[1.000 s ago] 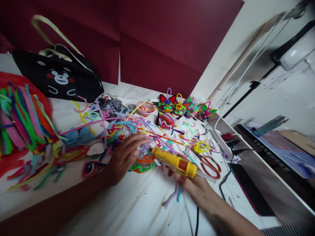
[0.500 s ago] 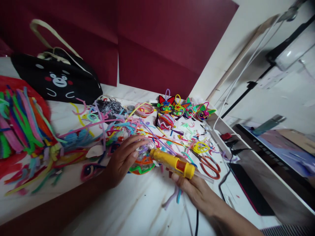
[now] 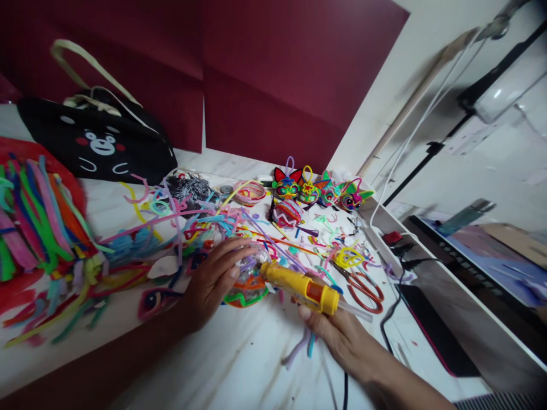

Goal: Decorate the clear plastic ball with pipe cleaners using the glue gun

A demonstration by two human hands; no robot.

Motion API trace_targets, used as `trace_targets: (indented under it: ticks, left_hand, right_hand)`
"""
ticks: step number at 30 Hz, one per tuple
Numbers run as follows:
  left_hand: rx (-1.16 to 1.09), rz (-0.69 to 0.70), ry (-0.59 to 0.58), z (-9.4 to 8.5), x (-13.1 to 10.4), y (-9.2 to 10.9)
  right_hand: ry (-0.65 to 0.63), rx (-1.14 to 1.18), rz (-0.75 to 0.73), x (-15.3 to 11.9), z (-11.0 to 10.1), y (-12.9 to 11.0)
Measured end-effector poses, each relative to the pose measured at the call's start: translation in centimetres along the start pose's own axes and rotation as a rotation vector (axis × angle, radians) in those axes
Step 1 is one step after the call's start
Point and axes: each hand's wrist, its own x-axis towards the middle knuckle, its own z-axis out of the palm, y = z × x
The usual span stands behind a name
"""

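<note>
My right hand is closed round a yellow hot glue gun, with a clear glue stick sticking out of its back end. The gun's nozzle points left and meets a clear round ball trimmed with orange and green pipe cleaners. My left hand is wrapped round the ball's left side, fingers over its top. Part of the ball is hidden behind the fingers and the nozzle. Whether the nozzle touches its surface I cannot tell.
Loose pipe cleaners litter the marble-patterned table, with a big bundle at left. Orange-handled scissors lie right of the gun. Finished animal-face ornaments stand behind. A black bag sits back left; a black cable runs at right.
The view has shifted very slightly. Both hands, the ball and the glue gun keep nearly the same positions and grips.
</note>
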Motion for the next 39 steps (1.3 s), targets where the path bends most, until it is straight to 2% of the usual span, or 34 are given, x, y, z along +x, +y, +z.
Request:
trace_targets:
  ticks: [22,39]
  left_hand:
    - [0.032,-0.008,-0.014,0.00,-0.18,-0.55]
    - [0.033,-0.004,-0.017,-0.04,-0.07,-0.43]
  right_hand:
    - [0.050,-0.044,-0.050,0.38,0.05,-0.70]
    - [0.039,-0.039,-0.048,0.08,-0.05,-0.62]
